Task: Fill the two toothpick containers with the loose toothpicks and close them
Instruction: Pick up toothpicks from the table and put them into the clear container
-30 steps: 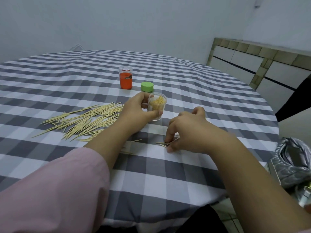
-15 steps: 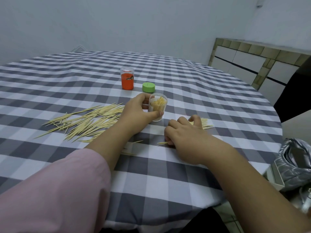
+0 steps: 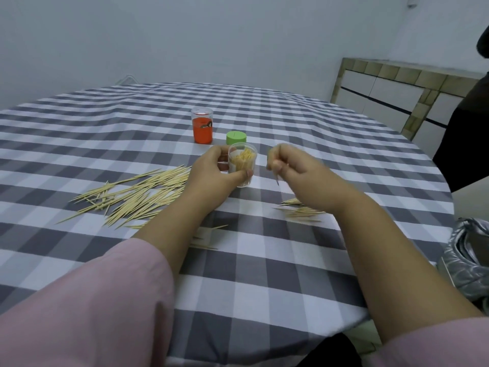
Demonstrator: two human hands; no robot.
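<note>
One round table (image 3: pixel 264 274) fills most of the view, covered in a soft cloth of grey and white checks that wrinkles slightly at the far side. On its left half lies a wide, loose pile of toothpicks (image 3: pixel 137 194), thin pale wooden sticks with pointed ends, fanned out in many directions. A smaller scatter of toothpicks (image 3: pixel 300 211) lies on the right, partly under the right wrist. Near the middle, the left hand (image 3: pixel 217 173) grips a small clear plastic jar (image 3: pixel 242 165), thumb in front and fingers behind; the jar stands on the cloth, open at the top and packed about full with upright toothpicks. Just beside it, the right hand (image 3: pixel 288 162) hovers above the cloth with fingers curled, pinching a few toothpicks whose tips point down. Behind the jar rests a round green lid (image 3: pixel 236 138). Farther back stands a second jar (image 3: pixel 202 125), clear plastic with an orange label bearing a small dark picture; any writing is too small to read.
</note>
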